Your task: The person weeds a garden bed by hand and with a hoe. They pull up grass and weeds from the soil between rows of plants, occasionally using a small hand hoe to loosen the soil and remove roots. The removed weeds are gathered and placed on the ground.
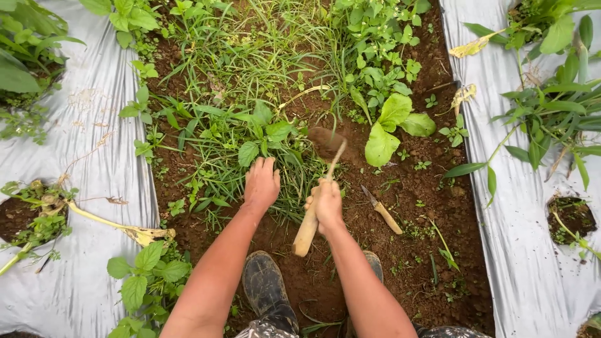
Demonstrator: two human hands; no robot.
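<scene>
While right hand grips hoe, left hand seemingly presses weeds.

Knife on soil right of hoe; weeds ahead; boots behind.

Both forearms are bare, no sleeves, gloves or rings on the left hand or the right hand. Below them show mud-caked dark rubber boots and patterned grey trousers.

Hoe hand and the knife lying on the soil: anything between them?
Head view: only bare brown soil separates the right hand, gripping the hoe, from the knife; weeds stand farther off.
</scene>
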